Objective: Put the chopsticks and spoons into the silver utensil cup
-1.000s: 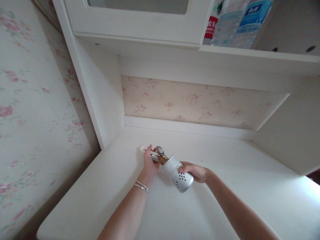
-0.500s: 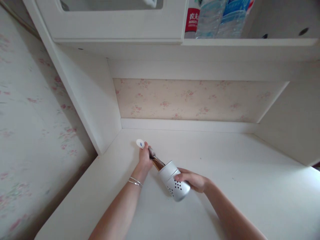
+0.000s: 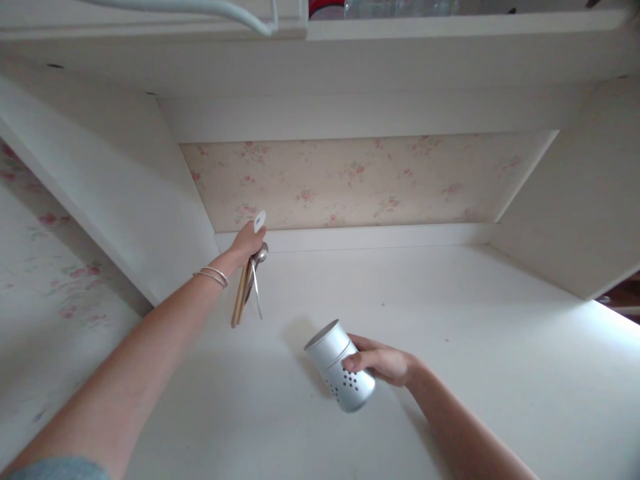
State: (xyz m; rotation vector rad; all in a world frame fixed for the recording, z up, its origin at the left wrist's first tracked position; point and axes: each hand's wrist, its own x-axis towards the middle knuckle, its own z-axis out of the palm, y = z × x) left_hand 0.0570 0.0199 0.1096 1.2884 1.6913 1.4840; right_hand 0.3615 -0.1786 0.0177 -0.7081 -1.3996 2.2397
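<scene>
My left hand is closed around a bundle of utensils, raised near the back left corner. Wooden chopsticks and thin metal handles hang down from it, a metal spoon shows beside the fingers, and a white spoon end sticks out at the top. My right hand grips a silver perforated cylinder from its right side. The cylinder is tilted, its mouth facing up and left, and no utensils stick out of it.
Both hands are over a white tabletop. A white shelf with bottles on it hangs above. White side panels stand left and right, with floral wallpaper behind.
My left hand has moved up and left, and the utensils have come out of the cylinder with it. My right hand and the cylinder have barely moved. The view has tilted down.
</scene>
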